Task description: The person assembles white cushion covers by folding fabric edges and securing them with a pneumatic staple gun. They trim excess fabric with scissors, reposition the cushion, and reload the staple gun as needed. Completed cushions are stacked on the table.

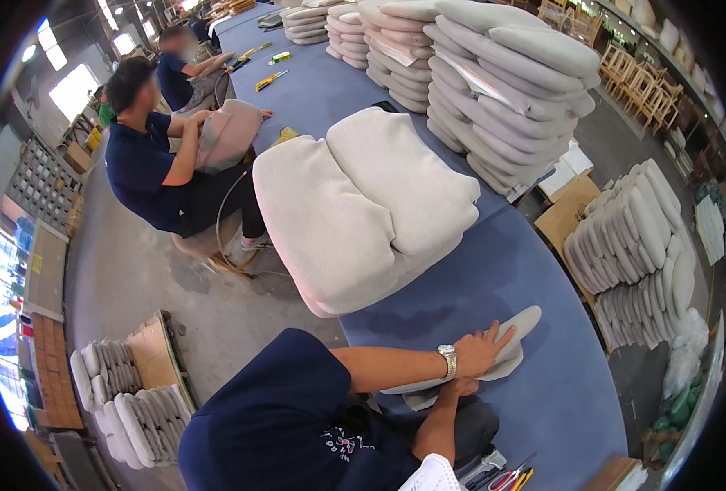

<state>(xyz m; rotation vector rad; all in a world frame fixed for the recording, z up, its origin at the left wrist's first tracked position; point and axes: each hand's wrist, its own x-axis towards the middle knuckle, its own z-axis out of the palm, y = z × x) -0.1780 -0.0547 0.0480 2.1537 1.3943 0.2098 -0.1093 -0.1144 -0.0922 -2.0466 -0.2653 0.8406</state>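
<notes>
A light grey padded piece like a slim seat cushion (526, 325) lies on the blue table near its front edge. My left hand (479, 352), with a metal watch on its wrist, rests on top of the piece with its fingers spread apart. Just below that wrist is my right hand (463, 386), close to the piece's near edge; its fingers are mostly hidden. Loose grey fabric (420, 399) shows under my left forearm. Beyond my hands sit two pale, puffy cushions (326, 225) side by side on top of others.
Tall cushion stacks (502, 90) line the blue table's (559, 278) far side. Red-handled scissors (506, 479) and a silver tool (481, 468) lie near me. Yellow scissors (271, 79) are farther off. A co-worker (146, 155) sits at left. More cushions (624, 237) fill the right side.
</notes>
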